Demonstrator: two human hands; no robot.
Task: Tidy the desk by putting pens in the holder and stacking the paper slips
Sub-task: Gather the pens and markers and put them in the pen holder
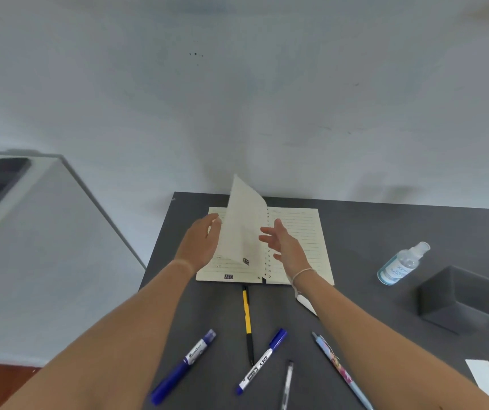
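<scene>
Left hand pinches a limp notebook page, right hand spread apart; the slim, light pens suit mid-barrel pinches.

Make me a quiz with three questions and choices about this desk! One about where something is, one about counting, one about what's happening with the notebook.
1. Where is the spray bottle?
A. right of the notebook
B. on the notebook
C. among the pens

2. How many pens and markers lie on the desk?
A. two
B. five
C. eight

3. What state is the notebook in?
A. closed
B. open, with a page lifted
C. standing on its edge

Answers:
1 A, it stands on the desk past the right page, beside the dark box.
2 B, two blue markers, a yellow pen, a clear pen and a pale blue pen.
3 B, the left hand holds a page up; the right hand is spread beside it.
</scene>
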